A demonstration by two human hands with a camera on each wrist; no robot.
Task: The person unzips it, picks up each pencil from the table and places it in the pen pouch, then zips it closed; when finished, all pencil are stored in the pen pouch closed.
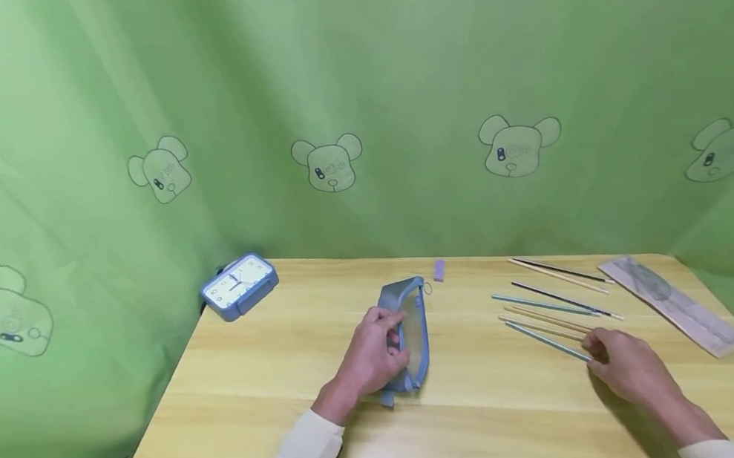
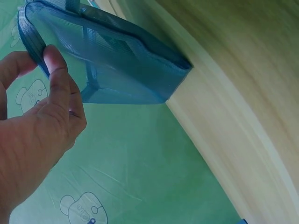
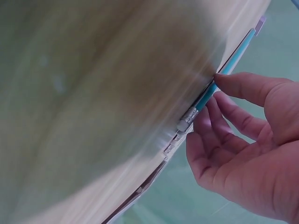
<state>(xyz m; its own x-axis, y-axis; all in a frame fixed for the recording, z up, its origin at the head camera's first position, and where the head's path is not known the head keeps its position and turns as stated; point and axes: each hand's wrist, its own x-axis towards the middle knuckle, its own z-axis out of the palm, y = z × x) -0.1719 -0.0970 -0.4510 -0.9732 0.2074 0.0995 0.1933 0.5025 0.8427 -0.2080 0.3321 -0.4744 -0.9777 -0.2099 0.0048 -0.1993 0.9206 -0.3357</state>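
A blue mesh zipper pencil case [image 1: 424, 342] stands with its mouth spread apart near the middle of the table. My left hand [image 1: 372, 351] pinches its zipped edge between thumb and fingers; the left wrist view shows the see-through mesh wall [image 2: 126, 74] beyond the fingertips. At the right, my right hand [image 1: 630, 365] pinches a teal pencil [image 1: 547, 341] near its eraser end, low at the tabletop. The pencil's metal band and eraser [image 3: 188, 119] stick out past the thumb in the right wrist view. Wooden-coloured pencils [image 1: 548, 322] lie right beside it, their ends partly hidden by the fingers.
Farther back lie another teal pencil [image 1: 546, 305], a dark pencil [image 1: 565, 299] and more pencils. A long flat clear packet [image 1: 677, 304] rests at the right edge. A purple eraser [image 1: 439, 270] is behind the case. A blue clock [image 1: 240, 285] sits at the back left, and green curtain [image 1: 394, 107] surrounds the table.
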